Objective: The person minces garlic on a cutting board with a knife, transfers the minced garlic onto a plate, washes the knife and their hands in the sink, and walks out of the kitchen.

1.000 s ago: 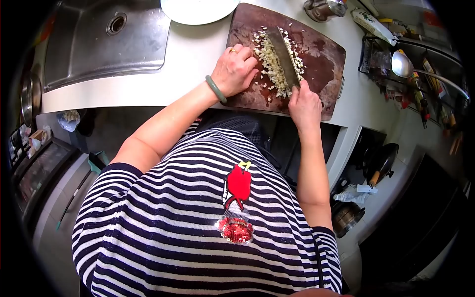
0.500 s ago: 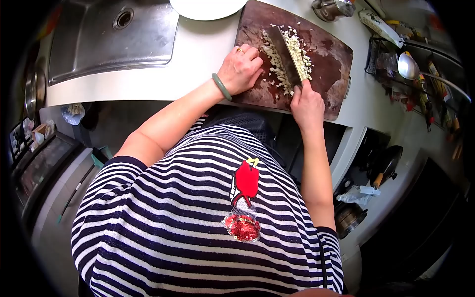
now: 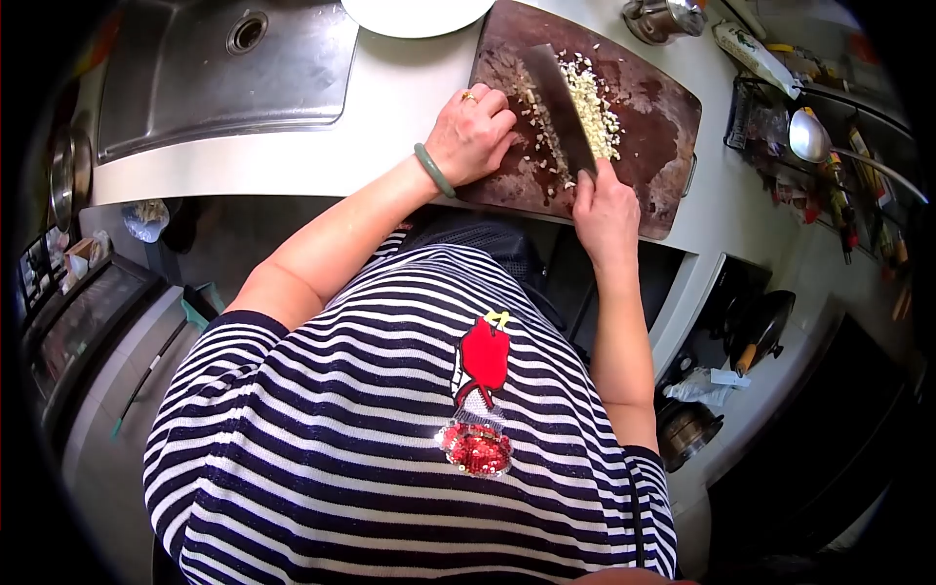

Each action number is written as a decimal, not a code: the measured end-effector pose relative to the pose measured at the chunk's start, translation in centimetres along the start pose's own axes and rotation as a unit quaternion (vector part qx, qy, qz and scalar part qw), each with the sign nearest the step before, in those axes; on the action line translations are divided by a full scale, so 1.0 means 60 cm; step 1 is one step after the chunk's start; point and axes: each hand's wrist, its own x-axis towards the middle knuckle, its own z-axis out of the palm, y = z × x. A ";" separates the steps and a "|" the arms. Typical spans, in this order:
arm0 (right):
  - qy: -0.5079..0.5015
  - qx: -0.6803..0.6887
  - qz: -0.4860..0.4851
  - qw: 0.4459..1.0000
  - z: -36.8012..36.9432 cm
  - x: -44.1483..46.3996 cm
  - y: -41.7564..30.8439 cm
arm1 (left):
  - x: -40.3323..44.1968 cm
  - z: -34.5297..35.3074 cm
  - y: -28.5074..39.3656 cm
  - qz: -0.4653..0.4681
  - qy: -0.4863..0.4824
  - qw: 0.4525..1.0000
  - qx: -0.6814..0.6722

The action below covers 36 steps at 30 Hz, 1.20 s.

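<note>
My right hand (image 3: 606,210) is closed around the handle of a wide-bladed cleaver (image 3: 565,112). Its dark blade slants across finely chopped pale pieces, which look like garlic (image 3: 593,107), with a larger heap to the right of the blade and a thinner strip on its left. Beneath them lies a dark, stained brown cutting board (image 3: 648,127). My left hand (image 3: 473,135), with a ring and a green bangle (image 3: 434,171) at the wrist, rests with curled fingers at the board's left edge. Its fingertips are partly hidden, and no object shows in it.
Left of the board is a steel sink (image 3: 224,78) set in the white counter (image 3: 395,97). A white plate (image 3: 419,15) sits at the back, a metal pot (image 3: 663,18) behind the board. On the right, a ladle (image 3: 809,135) lies over a dark rack.
The cleaver's blade has tilted so more of its flat side shows, and it covers some of the pieces on the left. My left hand stays almost where it was.
</note>
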 end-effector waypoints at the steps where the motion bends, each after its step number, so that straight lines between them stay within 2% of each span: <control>1: 0.007 0.008 0.002 1.000 0.001 0.001 0.002 | 0.000 0.000 -0.001 -0.002 -0.003 1.000 0.002; 6: 0.005 -0.021 0.008 1.000 0.002 0.007 0.006 | 0.000 0.003 0.002 -0.003 -0.012 1.000 0.000; 10: 0.005 0.007 0.020 1.000 -0.008 -0.002 -0.008 | -0.004 -0.002 0.001 -0.017 -0.008 1.000 0.005; 12: 0.000 -0.003 -0.015 1.000 -0.001 -0.003 -0.007 | -0.007 -0.003 0.000 -0.021 -0.006 1.000 0.003; 20: 0.001 0.025 0.006 1.000 -0.008 -0.013 -0.016 | -0.020 -0.014 -0.012 -0.043 0.004 0.999 0.016; 22: -0.009 -0.005 -0.023 1.000 0.009 -0.011 -0.010 | -0.022 -0.015 -0.013 -0.046 0.000 0.999 0.018; 36: -0.006 0.017 0.007 1.000 -0.004 -0.014 -0.018 | -0.019 -0.013 -0.014 -0.047 0.026 0.998 0.018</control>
